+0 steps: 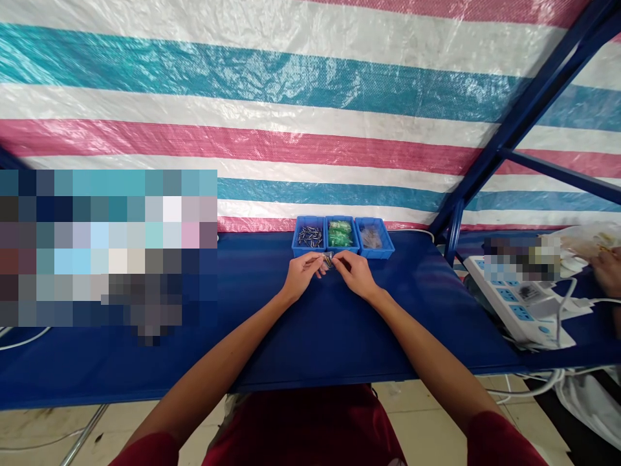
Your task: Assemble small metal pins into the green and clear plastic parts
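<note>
My left hand [301, 272] and my right hand [356, 272] meet over the blue table [315, 323], fingers pinched together on a small metal part [328, 260] held between them. Just beyond stand three small blue bins in a row. The left bin [308, 235] holds dark metal pins, the middle bin [341, 234] holds green pieces, and the right bin [374, 237] holds small greyish parts.
A white power strip [514, 301] with blue sockets and cables lies at the right. Another person's hand [607, 270] shows at the far right edge. Blue frame posts [456, 230] rise at the right. A striped tarp [291, 97] hangs behind.
</note>
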Available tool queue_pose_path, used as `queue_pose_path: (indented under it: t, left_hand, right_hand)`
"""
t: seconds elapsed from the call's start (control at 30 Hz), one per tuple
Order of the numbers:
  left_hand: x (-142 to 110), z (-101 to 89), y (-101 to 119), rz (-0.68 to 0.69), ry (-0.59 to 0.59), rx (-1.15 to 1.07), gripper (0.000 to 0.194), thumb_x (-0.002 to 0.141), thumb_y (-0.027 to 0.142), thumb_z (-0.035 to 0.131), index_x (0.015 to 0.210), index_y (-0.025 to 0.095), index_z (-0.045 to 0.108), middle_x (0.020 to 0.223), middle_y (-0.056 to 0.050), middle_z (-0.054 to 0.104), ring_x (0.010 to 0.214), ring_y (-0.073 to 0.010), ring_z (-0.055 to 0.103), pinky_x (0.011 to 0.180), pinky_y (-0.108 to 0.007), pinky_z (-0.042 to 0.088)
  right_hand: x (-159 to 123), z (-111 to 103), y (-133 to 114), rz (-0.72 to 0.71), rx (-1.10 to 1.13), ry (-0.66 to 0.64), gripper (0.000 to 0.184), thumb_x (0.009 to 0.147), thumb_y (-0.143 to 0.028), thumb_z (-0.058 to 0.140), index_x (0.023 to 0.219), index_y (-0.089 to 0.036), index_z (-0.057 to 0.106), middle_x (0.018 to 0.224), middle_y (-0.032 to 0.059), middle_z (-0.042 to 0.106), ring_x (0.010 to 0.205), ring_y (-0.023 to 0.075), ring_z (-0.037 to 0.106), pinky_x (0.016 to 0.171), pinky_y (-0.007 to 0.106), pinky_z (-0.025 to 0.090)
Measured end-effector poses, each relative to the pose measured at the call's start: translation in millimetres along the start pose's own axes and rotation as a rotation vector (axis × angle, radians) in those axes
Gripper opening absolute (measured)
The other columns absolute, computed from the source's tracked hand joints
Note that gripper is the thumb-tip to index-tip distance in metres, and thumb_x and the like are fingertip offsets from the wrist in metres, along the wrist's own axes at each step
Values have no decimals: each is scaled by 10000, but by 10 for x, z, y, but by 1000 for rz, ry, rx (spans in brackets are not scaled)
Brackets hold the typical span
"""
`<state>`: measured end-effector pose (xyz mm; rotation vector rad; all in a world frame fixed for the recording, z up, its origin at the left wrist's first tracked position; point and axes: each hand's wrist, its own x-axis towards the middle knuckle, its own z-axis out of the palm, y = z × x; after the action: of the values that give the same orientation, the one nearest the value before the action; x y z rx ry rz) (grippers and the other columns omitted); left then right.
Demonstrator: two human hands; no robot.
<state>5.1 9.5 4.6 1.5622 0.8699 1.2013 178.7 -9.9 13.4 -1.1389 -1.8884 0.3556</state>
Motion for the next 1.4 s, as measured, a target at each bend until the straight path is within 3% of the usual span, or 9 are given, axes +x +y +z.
queue_pose_path:
  t: [0.4,0.63,0.93,1.07,1.17,1.27,1.4]
  left_hand:
    - [5,-19,-28,14,22,100,289,797,419,636,757,134,668,678,-38,665,556,-118,585,533,-230,495]
    - [30,-25,0,9,58,95,329,801,449,618,693,138,633,584,-11,603,476,-91,511,433,-201,403]
    - [27,-41,7,-87,-25,16,351,791,458,634,654,136,608,487,18,509,408,-68,422,401,-197,329]
    - [27,-33,-2,-41,65,31,342,757,464,676,857,138,639,585,18,546,438,-68,439,402,-191,342]
    - [22,-48,3,-15,94,54,410,833,524,560,917,135,659,653,-8,561,483,-76,467,424,-192,368]
    - [8,-60,-4,15,35,92,476,897,536,436,881,131,684,658,-22,571,499,-81,476,469,-202,394]
    - [-11,-38,-27,65,-15,229,326,812,454,613,818,138,693,759,-42,664,664,-136,584,580,-220,450]
  right_hand:
    - [-9,5,10,-7,-24,-22,290,942,-360,414,820,-188,612,747,39,626,672,155,568,661,265,436]
    - [-25,10,47,-15,48,-46,318,935,-274,400,1203,-215,561,866,48,630,681,152,575,666,275,474]
    - [-18,26,70,-91,30,-7,217,926,-296,469,1015,-212,648,969,79,609,765,165,589,652,273,486]
    - [-13,32,61,-95,40,19,201,928,-321,479,928,-202,641,930,73,609,756,160,586,645,264,480]
    - [-12,32,50,-85,46,44,219,933,-331,474,865,-192,628,865,64,608,729,157,574,632,262,469]
    - [-14,31,44,-55,38,64,231,930,-345,476,838,-189,620,814,53,603,683,151,559,608,261,460]
    - [-15,38,48,-43,36,49,238,922,-360,487,819,-193,622,754,38,606,656,148,560,609,260,460]
